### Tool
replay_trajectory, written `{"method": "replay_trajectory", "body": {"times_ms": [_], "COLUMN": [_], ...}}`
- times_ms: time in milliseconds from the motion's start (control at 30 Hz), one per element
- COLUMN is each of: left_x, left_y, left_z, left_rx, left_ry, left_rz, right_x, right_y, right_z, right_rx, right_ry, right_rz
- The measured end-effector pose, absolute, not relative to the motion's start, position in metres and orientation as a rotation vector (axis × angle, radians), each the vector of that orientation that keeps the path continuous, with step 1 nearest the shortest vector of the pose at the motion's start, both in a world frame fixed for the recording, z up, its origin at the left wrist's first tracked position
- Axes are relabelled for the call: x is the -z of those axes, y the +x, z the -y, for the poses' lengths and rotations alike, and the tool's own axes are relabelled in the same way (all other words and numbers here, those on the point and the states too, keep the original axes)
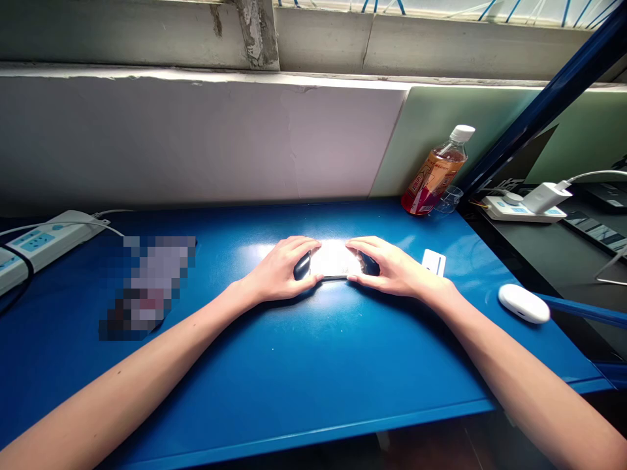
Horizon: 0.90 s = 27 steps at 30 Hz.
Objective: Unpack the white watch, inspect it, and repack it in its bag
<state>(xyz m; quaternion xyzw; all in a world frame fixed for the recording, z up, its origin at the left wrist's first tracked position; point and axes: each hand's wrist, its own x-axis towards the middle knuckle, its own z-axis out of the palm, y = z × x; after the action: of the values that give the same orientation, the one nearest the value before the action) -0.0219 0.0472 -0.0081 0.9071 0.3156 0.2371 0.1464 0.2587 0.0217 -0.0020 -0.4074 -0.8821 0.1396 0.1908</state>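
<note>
Left hand [288, 269] at nine o'clock, right hand [388, 265] at three, you're half-curled, gripping both ends of that likely light, stiff device [336, 262]!

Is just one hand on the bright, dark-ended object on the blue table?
No, the left hand and the right hand each hold one end of the dark-ended object.

Bright window [426, 8], desk [294, 385] glare, shadows — soft-edged
</note>
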Motion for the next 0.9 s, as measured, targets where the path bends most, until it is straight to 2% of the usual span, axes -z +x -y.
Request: {"method": "replay_trajectory", "body": {"times_ms": [667, 900], "left_x": [0.0083, 0.0103], "left_y": [-0.0219, -0.0225], "left_z": [-0.0474, -0.0473], "left_rx": [-0.612, -0.617], "left_ry": [2.604, 2.613], "left_rz": [-0.960, -0.955], "right_x": [0.0017, 0.0013], "right_y": [0.2599, 0.2602], "right_z": [-0.0228, -0.0227], "right_rx": [-0.445, -0.358], "right_ry": [-1.224, -1.197], "right_rz": [2.443, 2.369]}}
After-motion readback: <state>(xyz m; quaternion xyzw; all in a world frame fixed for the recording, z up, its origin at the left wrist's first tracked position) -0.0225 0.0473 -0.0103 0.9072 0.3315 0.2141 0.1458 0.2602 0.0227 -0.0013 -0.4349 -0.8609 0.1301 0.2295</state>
